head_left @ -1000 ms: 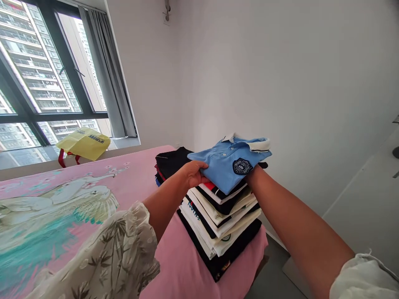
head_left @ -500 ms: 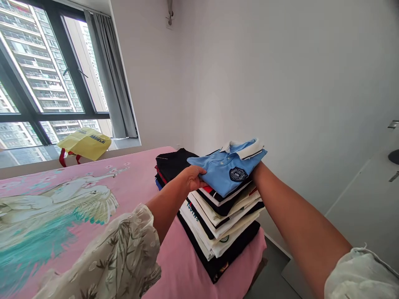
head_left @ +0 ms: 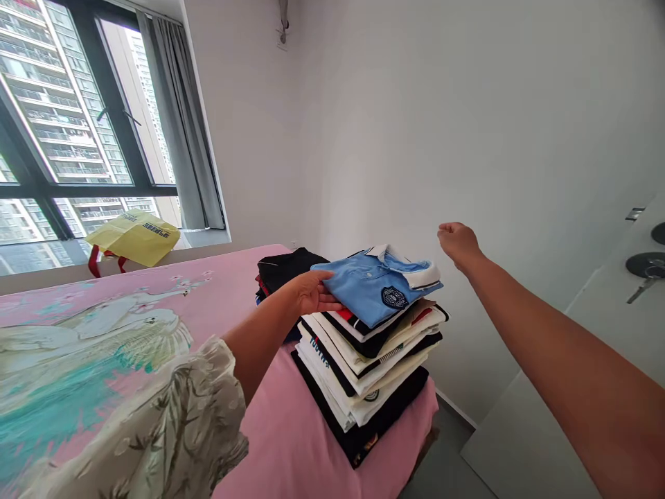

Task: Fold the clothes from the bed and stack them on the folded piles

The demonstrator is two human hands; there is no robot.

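Observation:
A folded light-blue polo shirt with a dark badge lies on top of a tall stack of folded shirts at the bed's corner. My left hand rests against the blue shirt's left edge, fingers flat and stretched out. My right hand hangs in the air to the right of the stack, apart from it, fingers loosely curled with nothing in them. A second, lower pile of dark folded clothes sits just behind the stack.
The bed has a pink sheet with a white bird print. A yellow bag lies on the window sill. White walls stand behind and right of the stack. A white door with a dark handle is at far right.
The blue shirt came down onto the stack. My right hand let go of it and lifted away to the right. My left hand stayed at the shirt's left edge.

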